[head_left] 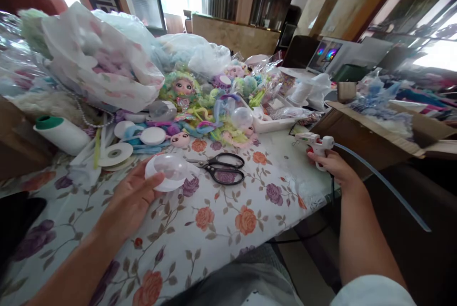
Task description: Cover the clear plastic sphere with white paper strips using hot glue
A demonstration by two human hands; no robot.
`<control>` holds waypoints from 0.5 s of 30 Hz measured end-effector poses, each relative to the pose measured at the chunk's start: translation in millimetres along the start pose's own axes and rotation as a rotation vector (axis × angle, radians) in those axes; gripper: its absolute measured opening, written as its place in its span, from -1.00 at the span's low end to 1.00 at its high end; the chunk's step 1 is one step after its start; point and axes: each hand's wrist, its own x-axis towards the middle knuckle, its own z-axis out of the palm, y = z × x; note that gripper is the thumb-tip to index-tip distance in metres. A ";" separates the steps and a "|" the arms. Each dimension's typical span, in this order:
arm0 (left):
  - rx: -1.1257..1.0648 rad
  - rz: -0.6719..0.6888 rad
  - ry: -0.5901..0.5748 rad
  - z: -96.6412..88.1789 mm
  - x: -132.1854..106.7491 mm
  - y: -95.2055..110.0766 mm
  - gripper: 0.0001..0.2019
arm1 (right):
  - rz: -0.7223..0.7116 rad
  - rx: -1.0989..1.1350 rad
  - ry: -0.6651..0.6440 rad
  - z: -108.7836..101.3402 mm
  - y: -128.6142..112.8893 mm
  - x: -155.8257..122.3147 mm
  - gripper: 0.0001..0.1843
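My left hand (pixel 134 196) grips a clear plastic dome on a white round base (pixel 167 172), held just above the flowered tablecloth (pixel 221 230). Off the table's right edge, my right hand (pixel 330 163) is closed round the handle of a white hot glue gun (pixel 313 142). A long translucent glue stick (pixel 382 180) runs out of the gun's back toward the lower right. Black scissors (pixel 224 168) lie between my hands, near the dome.
A heap of pastel doll parts, a doll head (pixel 183 88), clear domes and ribbon rolls (pixel 116 153) fills the table's back. Plastic bags (pixel 103 58) pile at the left by a thread spool (pixel 62 132). An open cardboard box (pixel 378 130) stands at the right.
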 end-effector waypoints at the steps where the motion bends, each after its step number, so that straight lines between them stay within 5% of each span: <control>1: 0.003 -0.004 0.013 -0.1 -0.5 0.2 -0.47 | 0.002 -0.009 0.000 0.9 3.3 6.4 -0.66; 9: -0.059 -0.023 -0.049 2.3 -3.0 -2.4 -0.39 | -0.056 -0.124 -0.057 22.1 13.0 33.9 -0.60; 15: -0.078 0.022 0.005 3.5 -2.0 2.3 -0.39 | -0.131 -0.350 0.002 20.7 15.5 28.9 -0.54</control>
